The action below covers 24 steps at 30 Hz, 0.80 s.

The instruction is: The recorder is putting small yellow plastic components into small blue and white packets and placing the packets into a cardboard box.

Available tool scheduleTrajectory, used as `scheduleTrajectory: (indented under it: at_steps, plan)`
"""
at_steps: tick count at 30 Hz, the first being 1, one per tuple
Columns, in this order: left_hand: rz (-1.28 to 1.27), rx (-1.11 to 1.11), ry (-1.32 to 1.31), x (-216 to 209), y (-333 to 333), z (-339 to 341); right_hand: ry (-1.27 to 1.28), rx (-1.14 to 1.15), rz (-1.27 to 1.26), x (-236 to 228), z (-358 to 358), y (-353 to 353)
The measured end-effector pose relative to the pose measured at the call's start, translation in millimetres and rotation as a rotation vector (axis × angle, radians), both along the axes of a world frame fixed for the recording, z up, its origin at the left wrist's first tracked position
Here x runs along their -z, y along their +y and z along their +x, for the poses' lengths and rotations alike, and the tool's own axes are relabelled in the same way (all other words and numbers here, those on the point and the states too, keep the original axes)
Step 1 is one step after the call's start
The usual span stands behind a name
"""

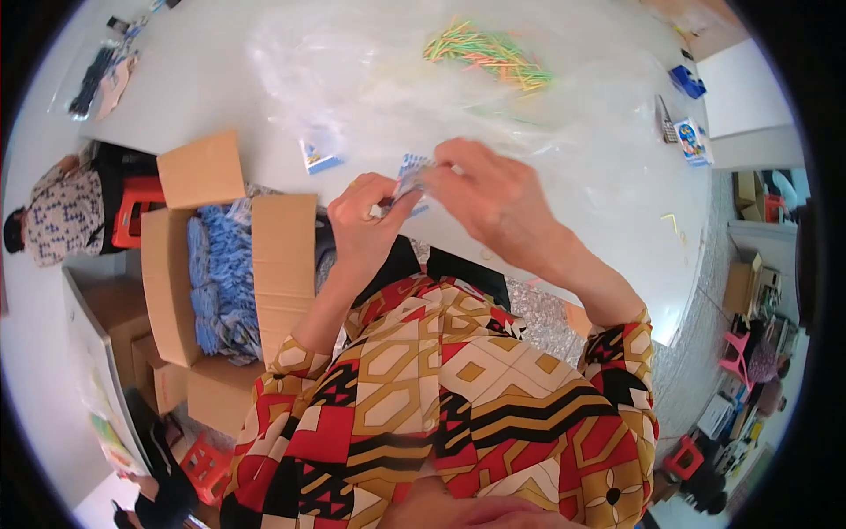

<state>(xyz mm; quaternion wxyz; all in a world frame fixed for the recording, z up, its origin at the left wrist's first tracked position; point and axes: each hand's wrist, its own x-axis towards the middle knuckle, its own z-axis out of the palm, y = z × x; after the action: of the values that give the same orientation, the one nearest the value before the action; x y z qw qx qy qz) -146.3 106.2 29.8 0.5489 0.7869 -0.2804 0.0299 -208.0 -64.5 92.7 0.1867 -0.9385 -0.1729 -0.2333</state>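
In front of my body, a small blue-and-white printed packet [411,169] is pinched in my left hand [363,216], whose fingers are closed and wear a ring. My right hand [498,203] meets it from the other side, its curled fingertips against the packet's edge. Slight blur hides what those fingertips pinch. Left of the hands, a similar blue-and-white packet [321,157] lies on the white table [608,225]. Farther off is a loose heap of thin green, yellow and orange strips [487,55] on a see-through plastic sheet [352,53].
To my left stands an open cardboard box [286,256] filled with blue fabric-like bundles [225,273]. A blue object [687,81], a handheld radio [666,119] and a small colourful pack [693,143] lie at the table's right. At the far left a person [75,212] is by a red stool [132,207].
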Motion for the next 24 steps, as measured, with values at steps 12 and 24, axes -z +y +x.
scheduleTrajectory:
  at_steps: [12, 24]
  plan:
    - [0.061, 0.115, -0.076, -6.0, -6.2, -13.7, -0.070, -0.020, 0.096, 10.2, 0.2, -8.6]
    - [0.040, 0.099, -0.032, -1.9, -10.9, -6.9, 0.238, -0.033, 0.349, 2.9, -13.8, -10.6]
